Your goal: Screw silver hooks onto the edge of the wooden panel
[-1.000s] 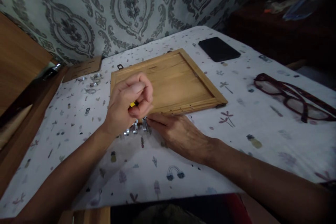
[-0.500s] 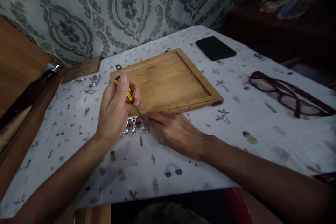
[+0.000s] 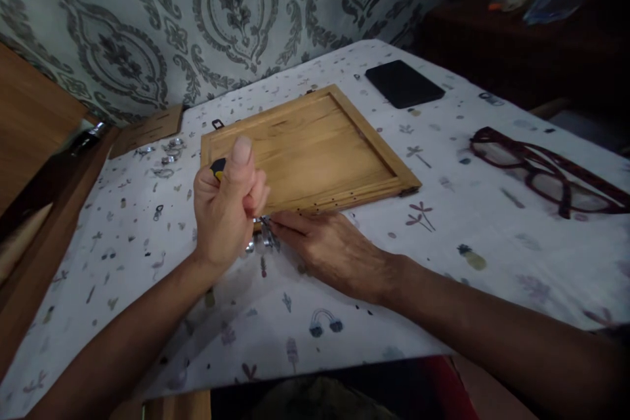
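Note:
My left hand (image 3: 222, 213) is closed around a screwdriver (image 3: 218, 168), its black and yellow handle end showing above the fist. The fist hides most of the shaft. Flat on the table lies a framed wooden panel (image 3: 305, 151) with small dark holes along its near edge. Shiny metal hooks (image 3: 268, 235) sit at that edge, below my left fist. My right hand (image 3: 335, 251) rests against the near edge, fingertips pinched together at the rightmost hook. The tip of the screwdriver is too hidden to place exactly.
On the patterned tablecloth (image 3: 394, 315) lie glasses (image 3: 546, 174) at right and a black tablet-like object (image 3: 404, 84) at the back. Loose metal hooks (image 3: 172, 149) lie at left near a brown cardboard piece (image 3: 150, 131). A patterned wall (image 3: 236, 6) stands behind.
My left hand has turned and its fist has tightened, covering the screwdriver shaft that showed before. My right hand has stayed at the same hook. The view has shifted slightly.

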`<move>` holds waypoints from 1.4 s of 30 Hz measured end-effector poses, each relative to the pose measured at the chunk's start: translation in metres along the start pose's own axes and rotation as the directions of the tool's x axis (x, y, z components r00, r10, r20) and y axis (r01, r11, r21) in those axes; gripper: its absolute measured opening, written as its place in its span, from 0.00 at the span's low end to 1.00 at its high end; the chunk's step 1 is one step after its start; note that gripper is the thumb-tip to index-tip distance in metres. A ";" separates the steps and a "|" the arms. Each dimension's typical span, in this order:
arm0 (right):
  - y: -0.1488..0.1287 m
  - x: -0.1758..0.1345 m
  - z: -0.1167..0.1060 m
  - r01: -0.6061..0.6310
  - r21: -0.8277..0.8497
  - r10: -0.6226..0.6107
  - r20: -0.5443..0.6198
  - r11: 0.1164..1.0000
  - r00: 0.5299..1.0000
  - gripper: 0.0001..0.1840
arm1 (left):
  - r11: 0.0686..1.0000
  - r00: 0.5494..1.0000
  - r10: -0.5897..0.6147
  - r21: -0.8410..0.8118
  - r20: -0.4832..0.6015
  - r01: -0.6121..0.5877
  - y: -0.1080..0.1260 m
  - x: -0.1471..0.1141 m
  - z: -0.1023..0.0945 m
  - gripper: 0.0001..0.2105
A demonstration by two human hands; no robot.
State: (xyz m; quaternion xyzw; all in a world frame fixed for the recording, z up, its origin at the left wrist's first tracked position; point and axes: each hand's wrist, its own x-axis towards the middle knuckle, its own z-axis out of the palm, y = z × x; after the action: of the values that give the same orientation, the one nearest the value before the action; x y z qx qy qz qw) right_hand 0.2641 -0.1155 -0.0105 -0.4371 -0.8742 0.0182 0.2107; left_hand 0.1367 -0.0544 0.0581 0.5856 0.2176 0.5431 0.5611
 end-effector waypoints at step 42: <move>0.001 -0.002 0.001 0.006 0.015 -0.006 -0.025 1.000 1.000 0.18 | 0.998 0.999 0.014 0.057 0.032 -0.016 0.007 -0.004 -0.008 0.37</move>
State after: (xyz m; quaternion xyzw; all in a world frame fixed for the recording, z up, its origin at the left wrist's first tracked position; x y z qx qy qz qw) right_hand 0.2654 -0.1159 -0.0126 -0.4329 -0.8727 0.0187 0.2251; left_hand 0.1261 -0.0564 0.0608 0.6114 0.2198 0.5316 0.5433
